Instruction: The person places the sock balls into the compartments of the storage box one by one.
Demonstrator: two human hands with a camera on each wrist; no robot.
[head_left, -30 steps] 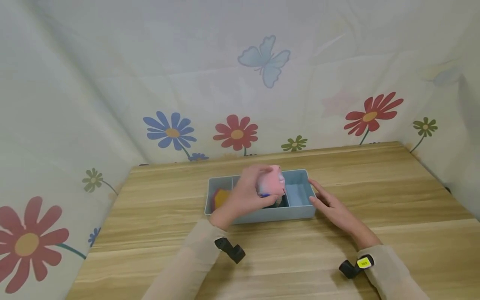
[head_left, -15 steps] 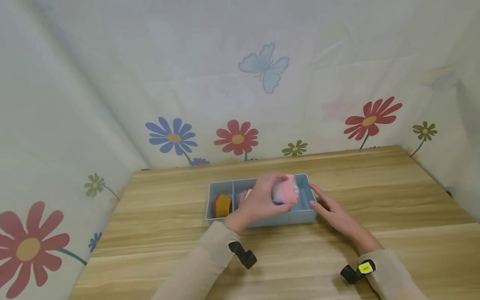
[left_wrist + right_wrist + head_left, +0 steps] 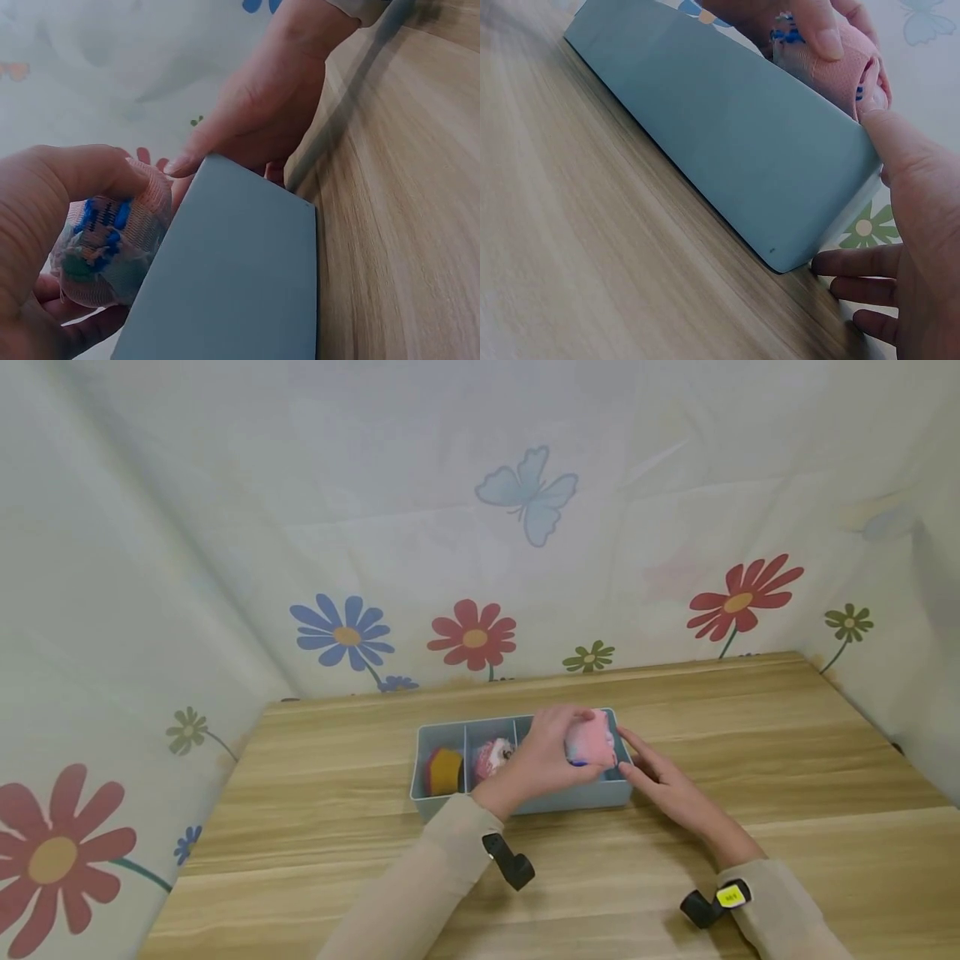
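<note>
My left hand (image 3: 538,762) grips a rolled pink sock (image 3: 591,741) between thumb and fingers, over the right end compartment of a blue-grey divided box (image 3: 577,796). Blue and green threads show on the sock (image 3: 112,240) in the left wrist view. At the box's right end, my right hand (image 3: 669,783) rests its thumb and index finger against the corners. In the right wrist view the right thumb (image 3: 900,142) touches the rim close to the sock, and the other fingers stretch out by the base. The left hand hides part of the box's inside.
A rolled mustard-yellow sock (image 3: 446,772) with dark red lies in the leftmost compartment. Beside it, past a divider, sits a pink and white rolled item (image 3: 492,757). The box stands on a wood-grain table (image 3: 337,835), with a flower-print curtain (image 3: 622,577) behind.
My left hand has carried the pink sock rightward and lower, over the right end compartment, uncovering the left compartments. The right hand has stayed at the box's end.
</note>
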